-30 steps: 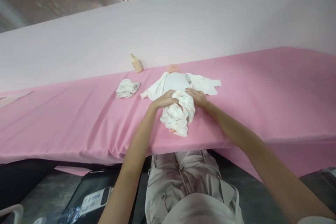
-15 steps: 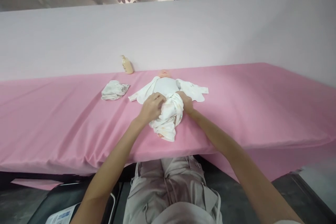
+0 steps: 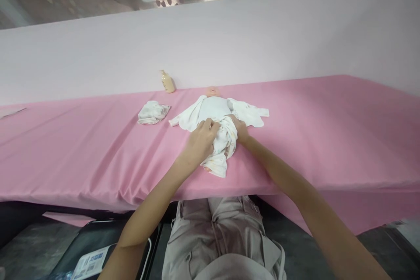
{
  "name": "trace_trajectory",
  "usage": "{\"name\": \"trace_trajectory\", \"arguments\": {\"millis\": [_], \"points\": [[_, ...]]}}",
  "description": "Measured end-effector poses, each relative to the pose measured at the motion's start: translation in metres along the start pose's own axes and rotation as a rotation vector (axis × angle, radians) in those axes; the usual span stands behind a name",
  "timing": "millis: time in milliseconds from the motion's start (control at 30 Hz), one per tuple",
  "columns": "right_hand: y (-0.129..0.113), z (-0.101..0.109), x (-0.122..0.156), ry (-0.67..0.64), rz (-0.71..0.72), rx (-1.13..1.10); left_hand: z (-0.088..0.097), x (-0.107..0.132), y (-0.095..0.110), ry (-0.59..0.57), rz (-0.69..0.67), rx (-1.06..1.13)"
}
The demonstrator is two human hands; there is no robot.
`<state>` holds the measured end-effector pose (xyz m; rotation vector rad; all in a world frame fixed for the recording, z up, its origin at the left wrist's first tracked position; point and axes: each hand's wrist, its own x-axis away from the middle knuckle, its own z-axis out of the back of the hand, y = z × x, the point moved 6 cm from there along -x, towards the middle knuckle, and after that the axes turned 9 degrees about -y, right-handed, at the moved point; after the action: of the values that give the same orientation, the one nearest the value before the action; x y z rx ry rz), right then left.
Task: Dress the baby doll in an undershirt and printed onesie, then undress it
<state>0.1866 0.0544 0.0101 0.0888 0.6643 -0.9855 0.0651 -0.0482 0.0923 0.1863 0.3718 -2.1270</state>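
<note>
Close to the near edge of the long table under a smooth pink cloth [image 3: 311, 140]: a small plastic baby doll [image 3: 213, 92] on its back, head toward the pale pink wall [image 3: 229, 43]. Spread open under its chest, a plain white long-sleeved top [image 3: 250, 113], sleeves flung out to either side. Over the hips and legs, a bunched white cotton garment with a faint pastel print [image 3: 223, 148], gathered into a thick roll between both hands. Left hand [image 3: 201, 140] closed on the left side of the roll, fingers curled into the folds. Right hand [image 3: 239, 127] clamped on the right side, fingertips half buried in cloth. Just below the roll, something pinkish, perhaps a doll foot, too small to tell for sure.

Judged soft, light and limp: no shape of its own, prone to slump and slide, not fragile. Likely some drag against the doll's plastic skin. Best held at the gathered upper edge, one pinch at each hip, as now, rather than at the loose lower hem. Doll itself probably light and stiffish, apt to shift on the smooth cloth under a one-sided pull.

Well to the left, apart from the doll, a small crumpled white cloth [image 3: 152, 113]. Farther back, against the wall, a beige pump bottle [image 3: 167, 82], upright. Below the table edge, pale beige trousers [image 3: 216, 236] on the person's legs.
</note>
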Motion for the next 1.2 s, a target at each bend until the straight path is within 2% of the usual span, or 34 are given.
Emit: {"name": "trace_trajectory", "arguments": {"millis": [67, 133, 233, 333, 400, 467, 533, 700, 867, 967, 1100, 1200], "points": [[0.001, -0.003, 0.000, -0.009, 0.002, 0.008, 0.007, 0.006, 0.001, 0.003, 0.019, 0.024], [0.003, -0.004, -0.001, -0.013, -0.002, -0.003, 0.016, 0.010, 0.000, 0.063, 0.019, 0.097], [0.008, -0.004, -0.001, -0.019, -0.026, -0.018, 0.019, 0.012, -0.007, 0.191, 0.011, 0.357], [0.013, -0.004, -0.002, -0.037, -0.071, -0.036, 0.007, 0.010, -0.018, 0.306, 0.008, 0.685], [0.013, -0.004, -0.003, -0.049, -0.072, -0.035, -0.004, 0.010, -0.027, 0.384, 0.062, 0.849], [0.011, -0.005, -0.002, -0.059, -0.056, -0.004, -0.012, 0.013, -0.034, 0.466, 0.159, 0.928], [0.009, -0.006, -0.002, -0.066, -0.046, 0.053, -0.016, 0.015, -0.037, 0.517, 0.241, 0.917], [0.004, -0.009, -0.002, -0.092, -0.018, 0.161, -0.019, 0.011, -0.041, 0.457, 0.285, 0.817], [0.002, -0.008, -0.004, -0.123, -0.013, 0.217, -0.023, 0.007, -0.049, 0.451, 0.347, 0.902], [0.002, -0.007, -0.005, -0.135, -0.021, 0.213, -0.025, 0.005, -0.046, 0.467, 0.284, 0.965], [0.006, -0.007, -0.005, -0.123, -0.041, 0.160, -0.028, 0.005, -0.038, 0.496, 0.146, 0.911], [0.009, -0.008, -0.005, -0.096, -0.044, 0.119, -0.036, 0.005, -0.036, 0.477, 0.119, 0.936]]}}
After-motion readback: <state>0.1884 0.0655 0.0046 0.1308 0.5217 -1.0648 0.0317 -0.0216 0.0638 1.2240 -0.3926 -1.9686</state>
